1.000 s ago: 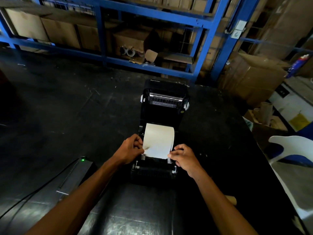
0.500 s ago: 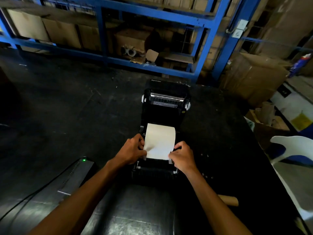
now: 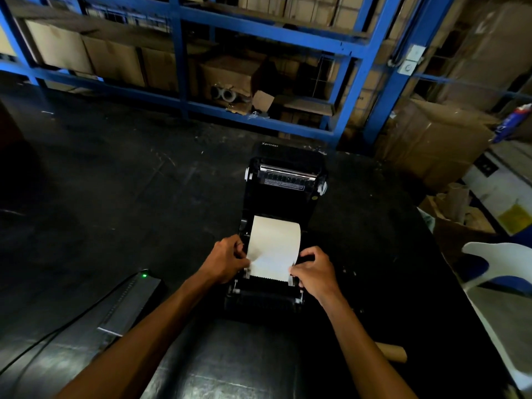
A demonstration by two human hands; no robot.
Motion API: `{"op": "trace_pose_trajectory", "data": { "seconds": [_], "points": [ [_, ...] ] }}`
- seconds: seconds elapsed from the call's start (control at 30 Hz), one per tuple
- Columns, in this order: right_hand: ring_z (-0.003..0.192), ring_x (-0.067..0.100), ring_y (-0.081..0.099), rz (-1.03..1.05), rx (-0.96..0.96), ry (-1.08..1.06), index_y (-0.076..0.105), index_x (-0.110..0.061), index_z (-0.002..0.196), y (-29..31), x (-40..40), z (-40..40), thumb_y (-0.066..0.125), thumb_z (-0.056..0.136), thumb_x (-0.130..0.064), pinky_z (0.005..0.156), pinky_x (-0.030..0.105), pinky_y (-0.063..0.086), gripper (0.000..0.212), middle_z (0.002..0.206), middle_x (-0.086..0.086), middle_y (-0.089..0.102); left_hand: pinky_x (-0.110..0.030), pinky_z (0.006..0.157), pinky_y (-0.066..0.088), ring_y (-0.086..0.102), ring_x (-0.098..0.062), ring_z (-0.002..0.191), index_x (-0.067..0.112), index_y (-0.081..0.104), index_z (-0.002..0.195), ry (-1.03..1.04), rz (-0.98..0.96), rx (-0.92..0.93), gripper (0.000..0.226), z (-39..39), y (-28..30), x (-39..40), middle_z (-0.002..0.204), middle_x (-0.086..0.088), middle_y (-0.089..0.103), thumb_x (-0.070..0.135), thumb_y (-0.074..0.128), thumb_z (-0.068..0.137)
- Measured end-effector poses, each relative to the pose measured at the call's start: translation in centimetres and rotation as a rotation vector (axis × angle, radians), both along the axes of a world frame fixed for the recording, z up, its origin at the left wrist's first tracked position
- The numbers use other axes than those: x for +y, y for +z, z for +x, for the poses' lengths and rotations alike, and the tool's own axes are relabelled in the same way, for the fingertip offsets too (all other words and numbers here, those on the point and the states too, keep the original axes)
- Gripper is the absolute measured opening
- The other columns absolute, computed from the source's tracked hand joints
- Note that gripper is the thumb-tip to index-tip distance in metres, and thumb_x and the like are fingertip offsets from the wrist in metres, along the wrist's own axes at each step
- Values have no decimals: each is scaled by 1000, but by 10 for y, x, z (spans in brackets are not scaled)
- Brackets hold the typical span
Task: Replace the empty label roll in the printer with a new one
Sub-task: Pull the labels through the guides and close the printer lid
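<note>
A black label printer (image 3: 283, 197) stands on the dark table with its lid tilted open toward the back. A white label roll (image 3: 273, 246) lies in its bay, its free end drawn forward over the front. My left hand (image 3: 227, 262) pinches the left edge of that paper strip. My right hand (image 3: 315, 272) pinches the strip's right edge near the white guide. A bare brown cardboard core (image 3: 393, 351) lies on the table to the right, behind my right forearm.
A flat black device with a green light (image 3: 131, 300) and a cable lies left of the printer. Blue shelving (image 3: 259, 33) with cardboard boxes stands behind the table. A white chair back (image 3: 501, 251) and open boxes sit off the right edge.
Both hands have shifted slightly along the paper's edges, the right hand closing in on the strip. The paper's free end sits a little further forward.
</note>
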State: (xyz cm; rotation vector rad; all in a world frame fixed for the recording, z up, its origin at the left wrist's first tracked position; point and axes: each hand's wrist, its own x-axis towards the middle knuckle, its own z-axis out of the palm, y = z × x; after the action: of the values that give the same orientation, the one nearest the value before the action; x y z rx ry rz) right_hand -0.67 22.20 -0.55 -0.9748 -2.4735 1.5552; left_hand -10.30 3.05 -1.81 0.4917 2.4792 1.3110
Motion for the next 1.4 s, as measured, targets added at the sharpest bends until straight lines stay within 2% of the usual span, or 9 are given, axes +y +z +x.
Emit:
{"op": "trace_pose_trajectory", "data": {
  "seconds": [0.1, 0.27, 0.37, 0.57, 0.73, 0.9, 1.0, 1.23, 1.4],
  "points": [
    [61, 18, 66, 8, 31, -7, 54, -17, 97, -1, -2, 1, 71, 72, -3, 54, 30, 54, 34, 79, 9, 72, -39, 66, 53, 58, -21, 66, 17, 36, 66, -24, -20, -8, 42, -2, 3, -1, 73, -10, 62, -4, 70, 77],
    [46, 13, 52, -107, 73, -33, 54, -9, 104, 0, -1, 5, 67, 73, 8, 43, 26, 43, 38, 82, 19, 71, -41, 66, 55, 60, -21, 64, 18, 33, 65, -64, -34, 9, 45, 1, 4, -1, 65, -1, 57, -3, 71, 77],
    [49, 14, 54, -87, 51, -2, 53, -9, 104, 2, -1, 4, 65, 76, 8, 42, 25, 43, 35, 82, 16, 70, -45, 71, 56, 66, -30, 72, 18, 35, 64, -57, -36, 5, 45, -1, 5, -1, 62, 0, 56, -5, 71, 75],
    [36, 12, 47, -76, 50, 67, 50, -5, 106, -2, 3, 8, 60, 81, 9, 39, 25, 42, 31, 82, 14, 66, -35, 62, 51, 62, -22, 69, 17, 35, 62, -3, -32, 2, 42, -3, 4, 1, 72, -13, 60, -7, 68, 74],
    [37, 14, 49, -73, 74, 49, 48, -15, 107, -3, 3, 7, 64, 78, 5, 41, 28, 42, 39, 78, 13, 67, -34, 60, 48, 59, -22, 67, 18, 33, 62, -58, -106, -2, 43, -7, 6, 4, 72, -12, 60, -9, 66, 73],
    [57, 15, 60, -18, 58, 59, 52, -16, 111, -9, 3, 6, 64, 80, 4, 46, 23, 48, 39, 82, 7, 70, -33, 56, 48, 59, -21, 63, 17, 37, 63, -33, -109, -10, 37, -5, 4, 3, 68, -7, 57, -6, 64, 72],
    [62, 18, 62, 13, 38, 92, 51, -16, 112, -11, 5, 3, 64, 80, 3, 52, 28, 51, 40, 82, 8, 70, -34, 55, 50, 57, -20, 59, 17, 40, 65, 6, -92, -21, 34, -5, 5, 5, 68, -7, 58, -6, 64, 71],
    [36, 8, 53, 45, 18, 100, 43, -23, 115, -11, 11, -1, 61, 75, 4, 39, 23, 45, 52, 78, 10, 68, -27, 48, 43, 52, -17, 55, 18, 39, 63, -15, -140, -36, 32, -6, 9, 10, 64, -2, 52, -4, 61, 72],
    [36, 8, 52, 47, 28, 95, 45, -18, 119, -16, 10, -3, 58, 78, 7, 40, 23, 45, 50, 79, 10, 68, -26, 50, 40, 49, -16, 56, 19, 41, 62, -24, -198, -19, 32, -8, 9, 10, 63, 0, 52, 1, 67, 70]
  ]
}}
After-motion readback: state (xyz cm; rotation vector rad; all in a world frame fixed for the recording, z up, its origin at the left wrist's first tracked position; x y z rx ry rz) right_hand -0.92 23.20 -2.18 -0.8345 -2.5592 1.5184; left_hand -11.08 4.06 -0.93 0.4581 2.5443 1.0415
